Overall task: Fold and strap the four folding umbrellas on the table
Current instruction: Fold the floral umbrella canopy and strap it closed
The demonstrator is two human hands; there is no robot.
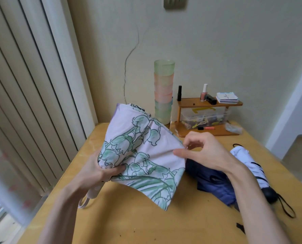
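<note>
Left grip [101, 170], lower left-ctr, clenched round floral umbrella [143, 155] at handle end, steadying it above worktop [129, 226]; right grip [199, 152] pinches canopy edge, prob. to align pleats. Navy umbrella [215, 184], white umbrella [241, 154] lie right.

A pale floral umbrella [143, 155] with green bell-flower print hangs loose and unfolded above the bench [129, 222]. A navy umbrella [215, 182] lies crumpled beside a white one [247, 162], black-strapped.

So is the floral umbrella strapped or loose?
Loose, not strapped. The floral umbrella canopy flares out unrolled; the left hand grips its handle end and the right hand pinches a fabric edge.
</note>
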